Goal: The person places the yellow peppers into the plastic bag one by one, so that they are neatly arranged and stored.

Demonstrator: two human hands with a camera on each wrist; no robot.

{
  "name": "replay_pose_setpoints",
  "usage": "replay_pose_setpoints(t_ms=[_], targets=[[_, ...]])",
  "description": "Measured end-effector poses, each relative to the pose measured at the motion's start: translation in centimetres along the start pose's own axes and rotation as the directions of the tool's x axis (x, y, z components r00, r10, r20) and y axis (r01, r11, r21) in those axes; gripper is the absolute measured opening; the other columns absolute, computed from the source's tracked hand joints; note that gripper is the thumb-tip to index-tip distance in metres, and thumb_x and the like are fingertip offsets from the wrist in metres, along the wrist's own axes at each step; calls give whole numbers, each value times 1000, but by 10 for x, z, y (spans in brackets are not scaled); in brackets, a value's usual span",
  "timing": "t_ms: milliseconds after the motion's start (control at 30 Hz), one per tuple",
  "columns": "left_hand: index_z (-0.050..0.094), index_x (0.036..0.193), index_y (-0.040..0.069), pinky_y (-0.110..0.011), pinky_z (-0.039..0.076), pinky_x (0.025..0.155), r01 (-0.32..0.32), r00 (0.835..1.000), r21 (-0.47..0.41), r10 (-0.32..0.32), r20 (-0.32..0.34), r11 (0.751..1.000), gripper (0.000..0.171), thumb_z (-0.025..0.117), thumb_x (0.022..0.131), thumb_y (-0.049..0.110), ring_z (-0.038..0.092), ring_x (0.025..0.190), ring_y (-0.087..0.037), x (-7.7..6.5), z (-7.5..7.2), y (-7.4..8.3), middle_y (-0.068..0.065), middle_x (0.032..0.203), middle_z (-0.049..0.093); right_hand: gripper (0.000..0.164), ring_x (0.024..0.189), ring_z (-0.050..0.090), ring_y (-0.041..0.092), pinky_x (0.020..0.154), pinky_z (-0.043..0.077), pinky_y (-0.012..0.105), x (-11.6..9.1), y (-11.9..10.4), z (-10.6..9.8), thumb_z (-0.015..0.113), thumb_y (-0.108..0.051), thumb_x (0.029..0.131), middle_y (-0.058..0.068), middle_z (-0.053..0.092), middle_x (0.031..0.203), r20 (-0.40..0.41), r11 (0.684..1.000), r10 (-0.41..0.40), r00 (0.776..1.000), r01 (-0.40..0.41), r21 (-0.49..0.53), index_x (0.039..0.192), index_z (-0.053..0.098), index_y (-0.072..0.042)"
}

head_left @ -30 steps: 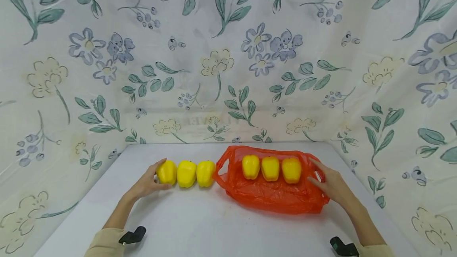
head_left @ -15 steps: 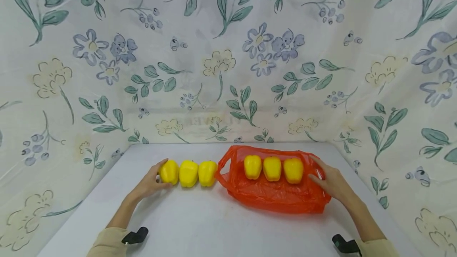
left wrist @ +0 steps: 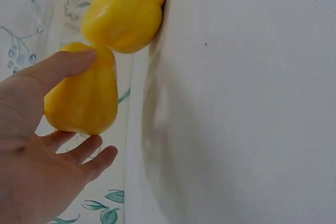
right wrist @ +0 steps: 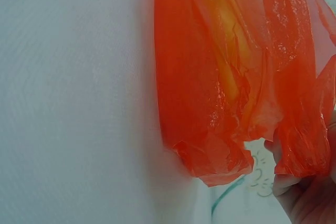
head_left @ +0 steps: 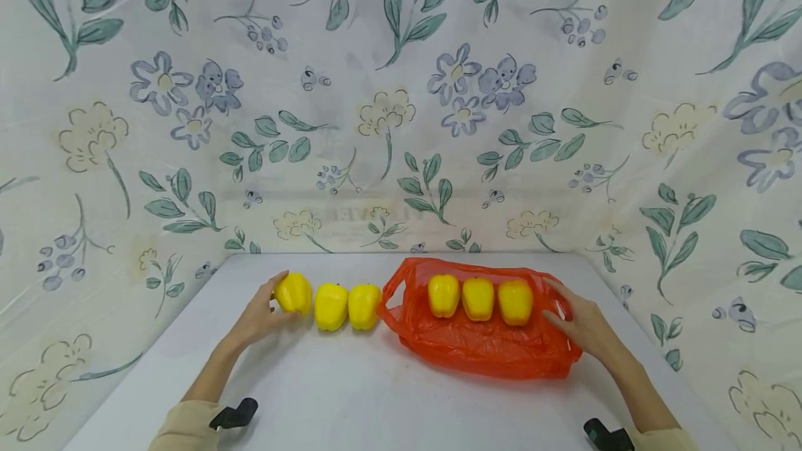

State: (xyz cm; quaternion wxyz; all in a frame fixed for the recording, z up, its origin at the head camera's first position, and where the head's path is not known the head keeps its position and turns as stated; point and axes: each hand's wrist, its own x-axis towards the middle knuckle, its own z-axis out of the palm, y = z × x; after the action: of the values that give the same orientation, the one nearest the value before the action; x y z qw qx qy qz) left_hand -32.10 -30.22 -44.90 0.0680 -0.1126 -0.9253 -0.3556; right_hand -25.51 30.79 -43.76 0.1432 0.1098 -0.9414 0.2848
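Note:
My left hand (head_left: 260, 319) grips a yellow bell pepper (head_left: 293, 293) at the left end of a row, thumb on one side and fingertips on the other. In the left wrist view this bell pepper (left wrist: 86, 98) is raised off the table. Beside it stand two more yellow bell peppers (head_left: 331, 306), close together. A red plastic bag (head_left: 476, 357) lies to their right, with three yellow bell peppers (head_left: 478, 298) showing uncovered within its outline. My right hand (head_left: 585, 326) holds the bag's right handle end; in the right wrist view the film partly hides the fingers.
The white table (head_left: 351, 402) runs up to a hanging cloth (head_left: 388, 159) printed with flowers and leaves. The bag's left handle loop (head_left: 393, 298) touches or nearly touches the nearest standing pepper. Black wrist mounts (head_left: 234, 413) sit by both sleeves.
The leftmost pepper has risen slightly and tilted in my left hand, leaving a gap to its neighbour. My right hand and the bag stay nearly still. The head view has shifted slightly.

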Motion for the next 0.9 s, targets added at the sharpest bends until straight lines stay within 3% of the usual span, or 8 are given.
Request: replay_pose_setpoints(t_ms=[367,667,900], targets=[[19,156,9,-65,42,103,-67,997,-40,65,-45,997,95,78,84,30,40,132,-48,6,-6,29,-25,156,27,63,123,52,48,89,53,57,-3,-4,1,69,-9,89,28,53,138,-14,1000,-7,1000,8,14,146,42,-6],[20,156,12,-62,43,103,-154,988,-85,151,-43,984,95,79,83,31,42,133,-44,9,1,68,-21,157,28,64,121,53,47,87,55,55,-1,-2,2,69,-6,88,27,54,136,-13,1000,-1,1000,1,13,146,43,-6],[23,155,18,-59,44,105,-240,971,-107,239,-25,965,94,79,82,34,43,135,-38,9,6,99,-15,157,32,63,120,53,47,89,54,56,-1,-2,2,68,-5,88,28,54,136,-17,1000,-6,1000,6,7,145,43,-5]])
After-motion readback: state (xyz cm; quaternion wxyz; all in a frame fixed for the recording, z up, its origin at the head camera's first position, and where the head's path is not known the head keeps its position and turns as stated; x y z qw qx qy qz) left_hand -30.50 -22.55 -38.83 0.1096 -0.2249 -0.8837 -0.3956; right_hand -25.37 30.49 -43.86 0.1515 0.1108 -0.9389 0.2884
